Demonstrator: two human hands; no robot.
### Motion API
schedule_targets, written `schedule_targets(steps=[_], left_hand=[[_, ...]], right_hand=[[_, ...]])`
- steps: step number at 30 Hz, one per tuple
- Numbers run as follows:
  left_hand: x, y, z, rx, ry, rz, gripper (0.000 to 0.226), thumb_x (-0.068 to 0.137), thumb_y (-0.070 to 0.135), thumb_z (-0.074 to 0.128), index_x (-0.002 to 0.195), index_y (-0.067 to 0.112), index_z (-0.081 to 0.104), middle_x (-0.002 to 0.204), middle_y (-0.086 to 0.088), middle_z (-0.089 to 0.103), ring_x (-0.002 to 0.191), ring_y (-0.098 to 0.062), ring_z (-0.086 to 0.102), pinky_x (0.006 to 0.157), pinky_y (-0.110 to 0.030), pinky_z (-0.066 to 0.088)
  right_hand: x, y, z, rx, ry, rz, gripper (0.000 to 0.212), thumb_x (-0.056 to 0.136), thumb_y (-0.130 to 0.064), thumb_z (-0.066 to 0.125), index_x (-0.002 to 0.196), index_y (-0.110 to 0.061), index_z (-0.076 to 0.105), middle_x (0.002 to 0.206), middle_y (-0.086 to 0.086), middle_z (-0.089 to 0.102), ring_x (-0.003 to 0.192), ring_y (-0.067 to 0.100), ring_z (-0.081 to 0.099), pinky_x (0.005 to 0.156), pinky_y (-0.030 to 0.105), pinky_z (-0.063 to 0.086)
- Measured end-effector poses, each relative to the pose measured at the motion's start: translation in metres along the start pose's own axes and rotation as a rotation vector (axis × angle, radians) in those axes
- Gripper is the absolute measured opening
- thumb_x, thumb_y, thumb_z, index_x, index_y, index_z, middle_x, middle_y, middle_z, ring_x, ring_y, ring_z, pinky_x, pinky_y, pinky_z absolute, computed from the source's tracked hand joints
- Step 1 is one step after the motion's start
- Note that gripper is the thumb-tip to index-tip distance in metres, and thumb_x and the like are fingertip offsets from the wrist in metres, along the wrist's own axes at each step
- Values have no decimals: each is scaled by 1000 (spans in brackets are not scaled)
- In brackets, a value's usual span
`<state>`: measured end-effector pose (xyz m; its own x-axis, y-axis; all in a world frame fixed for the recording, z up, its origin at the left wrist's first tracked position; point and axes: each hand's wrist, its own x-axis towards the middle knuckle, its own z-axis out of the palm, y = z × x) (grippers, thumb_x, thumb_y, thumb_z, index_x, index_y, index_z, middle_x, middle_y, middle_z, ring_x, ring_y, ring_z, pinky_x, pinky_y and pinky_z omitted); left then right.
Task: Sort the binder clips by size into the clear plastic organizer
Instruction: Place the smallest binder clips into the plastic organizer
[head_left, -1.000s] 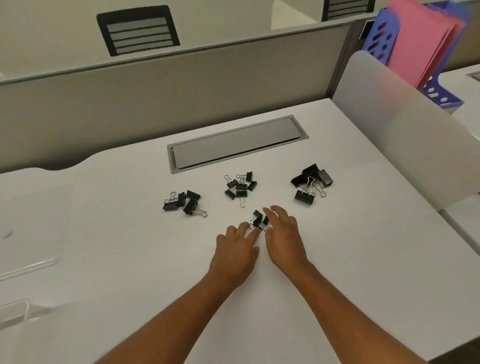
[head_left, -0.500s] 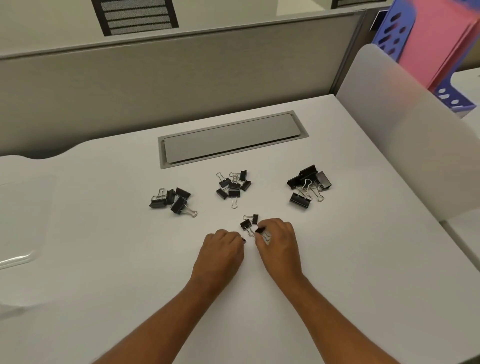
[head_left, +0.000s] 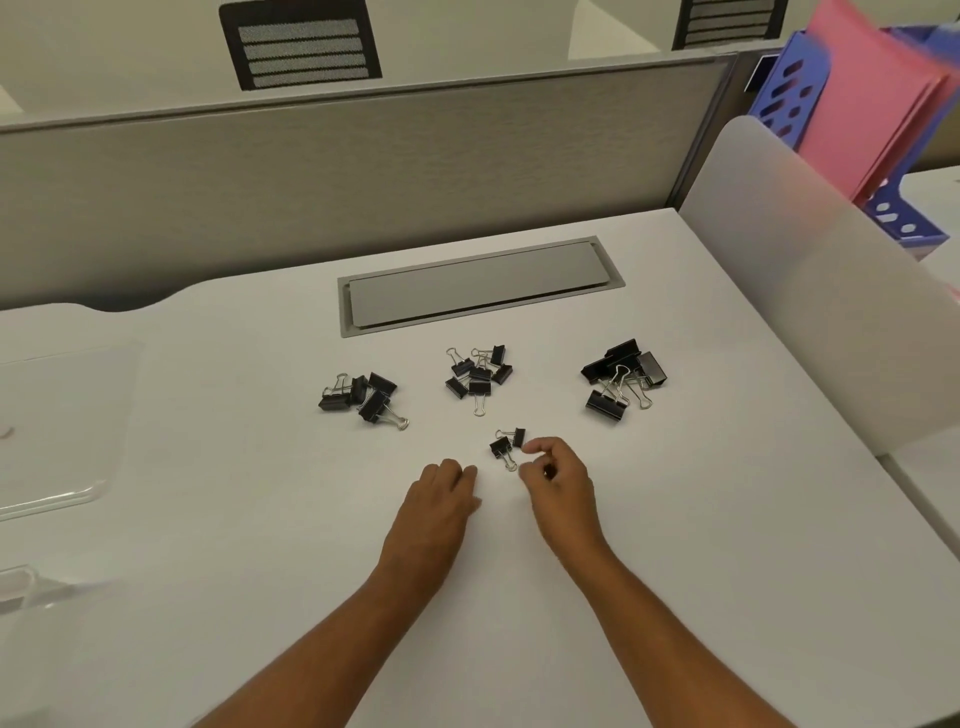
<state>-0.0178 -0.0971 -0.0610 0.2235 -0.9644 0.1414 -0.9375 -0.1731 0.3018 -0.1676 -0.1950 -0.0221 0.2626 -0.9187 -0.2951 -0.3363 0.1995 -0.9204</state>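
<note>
Right hand: fingers curled, thumb and forefinger tips close together just right of two small binder clips. A dark speck shows between the curled fingers; whether it is a clip cannot be told, so its grip stays undetermined. Left hand: knuckles up on the desk, fingers curled under, nothing visible in it.

The two small clips lie loose on the desk, just beyond both hands, touching neither.

Farther toward the back edge, three piles in a row, apart from each other: medium clips on the left, small clips in the middle, large clips toward the right edge.

Judgement: step in hand looks like pre-sorting by size on the desk; the two loose clips appear to match the middle pile. No clip is in the organizer yet. Next move likely calls for a fingertip pinch on a clip body or wire handle, since the pieces are tiny and lie flat.

Clear plastic organizer: at the left edge, well apart from the piles, only partly in view, compartments not discernible.

Surroundings: white desk with a grey cable hatch near the back edge; beige partition behind; frosted divider along the right edge; blue file rack with pink folders beyond it.
</note>
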Motion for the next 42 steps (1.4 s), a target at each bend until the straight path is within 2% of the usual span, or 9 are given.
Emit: schedule_targets(steps=[6,10,14,18,21,24,28,33,42], left_hand=[[1,-4,-11,-118,-148,-138,17,106,25,59,114,13,67,105,0,53,99,-19,54,78,-34,53],[-4,-10,-19,-130,-166,-170,26,96,39,70,105,14,68,104,1,51,97,-21,52,78,-36,52],[-23,-6,-33,-153,-108,-235,25,97,40,68,96,19,55,89,5,56,88,-22,53,75,-36,47],[-51,1,-54,-509,-21,-484,25,95,35,75,89,24,53,76,7,62,73,-14,59,64,-24,44],[-76,6,-75,-840,57,-676,19,91,34,80,88,24,64,77,1,70,69,-13,66,67,-27,52],[-105,7,-93,-1043,56,-798,13,95,27,75,90,15,71,78,-3,74,64,-15,66,65,-34,53],[-142,-3,-112,-1206,64,-947,7,98,16,72,96,14,78,84,-4,76,69,-16,66,67,-34,53],[-170,-26,-144,-1234,116,-948,20,93,7,75,109,18,78,93,-5,79,82,-20,76,77,-33,61],[-251,-102,-214,-1002,258,-865,18,83,32,88,88,22,74,81,6,78,76,-10,74,70,-23,53]], right_hand=[[34,2,14,-586,-31,-249,45,93,-39,73,134,-26,60,117,-4,58,102,15,58,85,31,49],[41,4,20,-709,-21,-264,45,92,-45,73,129,-21,65,117,-1,59,101,20,65,84,36,55],[39,4,23,-669,4,-310,40,93,-42,74,127,-21,69,113,-1,62,100,19,65,85,34,54],[29,0,23,-372,43,-282,28,91,-33,78,117,-24,75,95,2,67,88,16,64,82,33,55],[-3,-14,27,98,22,-49,12,100,-30,65,103,-19,69,77,7,60,64,17,56,59,27,47],[-52,-19,37,397,-149,233,26,107,-22,43,94,-9,61,66,1,39,50,12,26,49,27,20],[-110,-6,58,408,-309,384,33,110,-29,39,94,-8,59,64,-1,38,52,12,22,54,31,16],[-156,-7,96,323,-477,337,40,112,-36,42,104,-6,67,67,-2,38,55,13,22,54,30,18],[-228,-56,197,69,-730,157,35,107,-39,55,91,-18,78,75,5,24,64,19,20,60,35,20]])
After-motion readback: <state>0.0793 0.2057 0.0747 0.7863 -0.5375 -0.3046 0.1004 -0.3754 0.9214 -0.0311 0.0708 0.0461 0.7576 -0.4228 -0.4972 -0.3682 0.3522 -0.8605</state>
